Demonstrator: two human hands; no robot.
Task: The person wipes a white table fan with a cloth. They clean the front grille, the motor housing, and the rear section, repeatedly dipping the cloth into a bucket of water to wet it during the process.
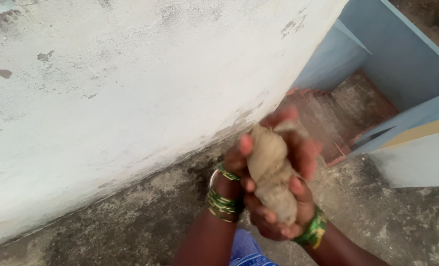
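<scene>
Left hand (pixel 241 165) and right hand (pixel 293 197), both curled tight, clasp a twisted beige cloth (pixel 271 172) between them; green bangles (pixel 223 202) circle the wrists.

Matt beige wrung cloth (pixel 271 172) at centre, glossy green-and-gold bangles (pixel 223 202) at seven o'clock, rough stained concrete floor (pixel 130 221), chalky whitewashed wall (pixel 130 74) at ten o'clock, worn reddish steps (pixel 337 113) at two o'clock

We note a whitewashed wall (pixel 121 83), stained and flaking, occupying the area above and left of the fingers. Below them lies a rough grey concrete floor (pixel 145 216). Beyond the fingertips, upper right, a reddish stairwell (pixel 342 111) descends between pale blue walls (pixel 402 54). Lighting is diffuse daylight.
</scene>
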